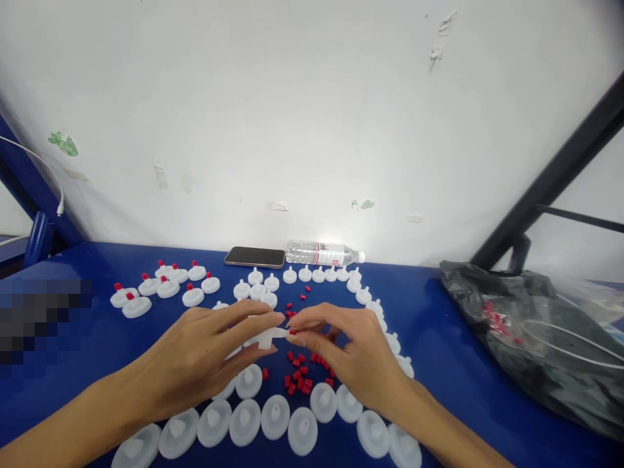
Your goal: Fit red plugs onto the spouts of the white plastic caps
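My left hand (214, 354) is closed around a white plastic nozzle cap (266, 338), its spout pointing right. Between thumb and forefinger, my right hand (341, 348) pinches a small red cap (292, 332) at the spout's tip. Whether the red cap is seated on the spout I cannot tell. Loose red caps (301, 380) lie on the blue table below and behind my fingers. White nozzle caps without red tips (245, 422) stand in a ring around them. At the left stands a group of white nozzle caps with red tips (168, 288).
Against the wall lie a phone (254, 257) and a clear plastic bottle (324, 253) on its side. A black plastic bag (541, 344) with a clear bag of red pieces (500, 323) sits at the right. Metal frame posts (550, 175) rise at both sides.
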The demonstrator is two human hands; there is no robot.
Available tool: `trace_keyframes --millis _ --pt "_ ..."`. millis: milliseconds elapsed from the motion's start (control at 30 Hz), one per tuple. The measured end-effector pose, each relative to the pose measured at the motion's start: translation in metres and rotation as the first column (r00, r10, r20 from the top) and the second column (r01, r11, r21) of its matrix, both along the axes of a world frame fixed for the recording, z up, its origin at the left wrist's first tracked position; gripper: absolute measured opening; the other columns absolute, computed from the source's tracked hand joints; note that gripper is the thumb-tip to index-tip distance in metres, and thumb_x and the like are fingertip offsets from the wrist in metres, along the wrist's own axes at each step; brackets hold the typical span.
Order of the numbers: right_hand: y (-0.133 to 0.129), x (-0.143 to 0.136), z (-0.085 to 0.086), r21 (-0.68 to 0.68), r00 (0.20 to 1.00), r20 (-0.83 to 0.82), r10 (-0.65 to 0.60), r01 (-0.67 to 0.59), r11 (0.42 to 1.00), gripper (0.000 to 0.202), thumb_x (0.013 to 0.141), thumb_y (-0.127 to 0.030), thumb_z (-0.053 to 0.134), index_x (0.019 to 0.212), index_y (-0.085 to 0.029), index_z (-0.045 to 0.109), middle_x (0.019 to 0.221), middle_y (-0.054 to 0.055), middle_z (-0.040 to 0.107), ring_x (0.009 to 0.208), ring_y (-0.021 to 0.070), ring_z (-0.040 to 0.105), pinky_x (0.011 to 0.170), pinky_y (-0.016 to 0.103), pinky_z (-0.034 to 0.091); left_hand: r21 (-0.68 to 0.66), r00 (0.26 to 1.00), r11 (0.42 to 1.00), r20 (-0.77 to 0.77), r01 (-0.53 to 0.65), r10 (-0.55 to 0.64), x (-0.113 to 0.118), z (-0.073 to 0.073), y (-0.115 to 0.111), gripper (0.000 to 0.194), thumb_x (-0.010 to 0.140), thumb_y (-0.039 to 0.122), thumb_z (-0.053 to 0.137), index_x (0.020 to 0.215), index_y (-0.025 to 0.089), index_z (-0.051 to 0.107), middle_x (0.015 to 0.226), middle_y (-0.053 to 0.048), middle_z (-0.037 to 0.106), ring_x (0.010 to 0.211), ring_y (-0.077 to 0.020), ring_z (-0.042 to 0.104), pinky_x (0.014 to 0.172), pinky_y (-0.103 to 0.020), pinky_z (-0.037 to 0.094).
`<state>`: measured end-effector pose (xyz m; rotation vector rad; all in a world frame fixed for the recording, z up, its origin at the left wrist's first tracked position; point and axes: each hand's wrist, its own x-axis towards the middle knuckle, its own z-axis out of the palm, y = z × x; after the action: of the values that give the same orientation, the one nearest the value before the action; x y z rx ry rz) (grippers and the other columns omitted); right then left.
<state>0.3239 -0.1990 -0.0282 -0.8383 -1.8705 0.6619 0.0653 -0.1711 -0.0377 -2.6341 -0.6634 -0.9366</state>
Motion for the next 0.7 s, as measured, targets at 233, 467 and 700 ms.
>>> trace_keyframes --millis 233,467,700 --pt "0.0 0.001 -0.001 -0.058 0.991 0.134 -0.018 0.026 0.998 0.014 0.104 -0.035 0.07 0.098 -0.025 0.079 0.082 -0.003 0.08 0.071 0.0132 0.072 0.065 0.024 0.051 0.072 1.0 0.997 0.008 -0.028 0.028 0.0 0.0 -0.002 0.035 0.11 0.029 0.057 0.144 0.02 0.056 0.122 -0.007 0.081 0.097 -0.0152 0.081 0.07 -0.026 0.055" --pt "-0.004 0.0 -0.004 0.051 0.973 0.231 0.032 -0.044 0.998 0.031 0.113 -0.027 0.048 0.088 -0.021 0.064 0.078 -0.001 0.067 0.07 0.0121 0.06 0.067 0.025 0.045 0.024 1.0 1.0 0.025 -0.012 0.011 -0.001 -0.008 -0.006 0.038 0.11 0.035 0.057 0.146 0.022 0.055 0.122 -0.009 0.081 0.103 -0.0198 0.08 0.072 -0.028 0.057" --pt "-0.005 0.0 -0.003 0.19 0.969 0.248 -0.013 -0.036 0.981 0.033 0.109 -0.017 0.048 0.079 -0.02 0.06 0.069 -0.001 0.056 0.06 0.0122 0.048 0.056 0.025 0.039 -0.089 0.998 0.996 0.054 0.022 -0.017 0.004 -0.001 -0.015 0.041 0.109 0.035 0.057 0.148 0.026 0.051 0.123 -0.007 0.08 0.101 -0.0196 0.08 0.078 -0.027 0.061"
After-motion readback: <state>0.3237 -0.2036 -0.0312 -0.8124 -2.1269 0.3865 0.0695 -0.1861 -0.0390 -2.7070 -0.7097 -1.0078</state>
